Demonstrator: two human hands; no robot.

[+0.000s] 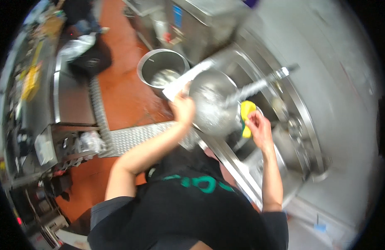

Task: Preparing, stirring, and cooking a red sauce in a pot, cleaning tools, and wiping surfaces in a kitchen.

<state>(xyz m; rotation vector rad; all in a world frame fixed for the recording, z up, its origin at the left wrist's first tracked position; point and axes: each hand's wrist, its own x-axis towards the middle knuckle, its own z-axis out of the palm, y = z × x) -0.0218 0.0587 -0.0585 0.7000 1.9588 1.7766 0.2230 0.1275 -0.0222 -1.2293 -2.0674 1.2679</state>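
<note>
A large round metal bowl [211, 106] is tilted over the stainless steel sink [223, 153], its wet inner surface shining. My left hand [183, 107] grips the bowl's rim on the left side. In my right hand [258, 123], near the bowl's right edge, is a yellow sponge [248, 109] with a dark green side, pinched between thumb and fingers. From the faucet [283, 72], a blurred stream or spout reaches down towards the bowl. Part of the sink basin behind the bowl is hidden.
A deep round container [145, 73] with pale contents stands on the red-brown floor [120, 93], left of the sink. Beyond it is a stainless steel unit [198, 28]. Diamond-plate metal [139, 134] edges the floor. Steel counters [75, 97] line the left; a wall [342, 103] rises at right.
</note>
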